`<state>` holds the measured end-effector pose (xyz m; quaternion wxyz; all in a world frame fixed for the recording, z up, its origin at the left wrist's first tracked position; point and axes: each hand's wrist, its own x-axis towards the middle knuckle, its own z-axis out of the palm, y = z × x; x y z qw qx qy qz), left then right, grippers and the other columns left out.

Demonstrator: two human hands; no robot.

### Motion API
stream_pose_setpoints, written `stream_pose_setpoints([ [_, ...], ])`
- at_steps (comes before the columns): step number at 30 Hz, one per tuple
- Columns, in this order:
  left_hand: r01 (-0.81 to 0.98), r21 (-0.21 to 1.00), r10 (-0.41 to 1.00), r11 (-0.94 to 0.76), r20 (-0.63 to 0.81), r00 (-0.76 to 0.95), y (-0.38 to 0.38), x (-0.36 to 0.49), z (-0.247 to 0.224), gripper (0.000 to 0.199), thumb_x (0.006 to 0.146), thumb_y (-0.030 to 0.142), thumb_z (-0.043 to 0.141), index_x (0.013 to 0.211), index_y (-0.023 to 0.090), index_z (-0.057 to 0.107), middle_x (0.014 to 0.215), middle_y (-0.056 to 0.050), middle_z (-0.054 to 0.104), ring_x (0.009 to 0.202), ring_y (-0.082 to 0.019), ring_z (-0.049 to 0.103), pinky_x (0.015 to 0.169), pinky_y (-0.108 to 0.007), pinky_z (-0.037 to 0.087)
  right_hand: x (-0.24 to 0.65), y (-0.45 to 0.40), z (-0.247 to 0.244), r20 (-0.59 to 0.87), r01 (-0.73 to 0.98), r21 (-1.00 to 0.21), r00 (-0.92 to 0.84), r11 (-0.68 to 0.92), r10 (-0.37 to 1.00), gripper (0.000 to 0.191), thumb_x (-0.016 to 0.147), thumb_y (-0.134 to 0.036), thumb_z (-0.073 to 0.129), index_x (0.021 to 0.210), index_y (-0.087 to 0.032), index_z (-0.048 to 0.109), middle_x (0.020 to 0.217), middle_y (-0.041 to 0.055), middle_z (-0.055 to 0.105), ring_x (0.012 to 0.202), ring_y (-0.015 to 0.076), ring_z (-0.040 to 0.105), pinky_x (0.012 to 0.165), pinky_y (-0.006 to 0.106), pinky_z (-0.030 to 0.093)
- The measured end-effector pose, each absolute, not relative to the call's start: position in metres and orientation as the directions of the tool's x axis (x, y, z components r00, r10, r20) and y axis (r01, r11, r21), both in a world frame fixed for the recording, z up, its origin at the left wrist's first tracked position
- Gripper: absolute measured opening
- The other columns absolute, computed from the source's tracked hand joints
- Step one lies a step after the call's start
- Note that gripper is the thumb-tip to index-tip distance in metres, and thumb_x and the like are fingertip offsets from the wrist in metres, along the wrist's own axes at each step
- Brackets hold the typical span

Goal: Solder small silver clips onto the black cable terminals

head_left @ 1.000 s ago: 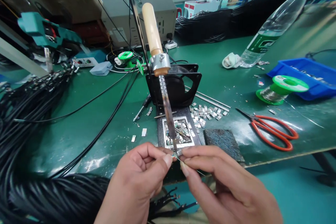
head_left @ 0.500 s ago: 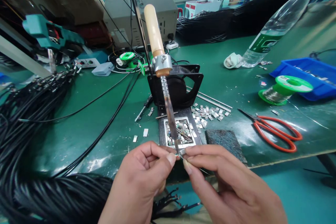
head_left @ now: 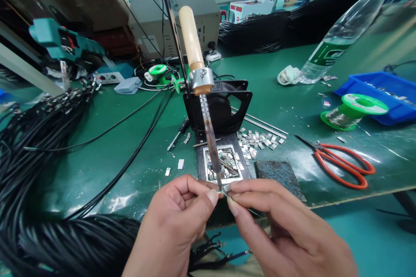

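Note:
A soldering iron (head_left: 191, 45) with a wooden handle is clamped upright, its tip pointing down between my hands. My left hand (head_left: 182, 212) pinches a small coloured wire end just beside the tip. From the right, my right hand (head_left: 276, 212) pinches a small metallic piece (head_left: 226, 188) and what looks like a thin strand of solder at the same spot. The fingertips of both hands nearly meet under the tip. Behind them is a metal tray (head_left: 240, 178) with small connector pieces in it. Fine details between the fingers are too small to tell.
Loose connectors (head_left: 256, 138) lie right of the tray, near a dark sponge (head_left: 279, 175). Red-handled scissors (head_left: 344, 164), a solder spool (head_left: 344, 114), a blue bin (head_left: 383, 91) and a bottle (head_left: 338, 43) stand right. Black cables (head_left: 74, 242) fill the left. A fan (head_left: 221, 108) stands behind.

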<state>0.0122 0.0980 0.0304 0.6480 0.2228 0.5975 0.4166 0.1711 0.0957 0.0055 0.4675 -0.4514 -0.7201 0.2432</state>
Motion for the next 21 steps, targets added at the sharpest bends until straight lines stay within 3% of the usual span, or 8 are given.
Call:
stream_pose_setpoints([
  [21,-0.291,0.766,0.791,0.573,-0.610,-0.051,0.0962,0.0135,0.0298,0.045,0.064,0.046,0.089,0.060,0.019,0.053,0.046,0.009,0.037,0.046,-0.006,0.022,0.047,-0.025,0.014,0.1734,0.0943,0.0122,0.446,0.424,-0.778,-0.147,0.464,0.883,0.016,0.091,-0.007,0.064,0.091,-0.021,0.071,0.097,-0.0008,0.077,0.089,0.0065,0.075,0.084,0.010,0.060],
])
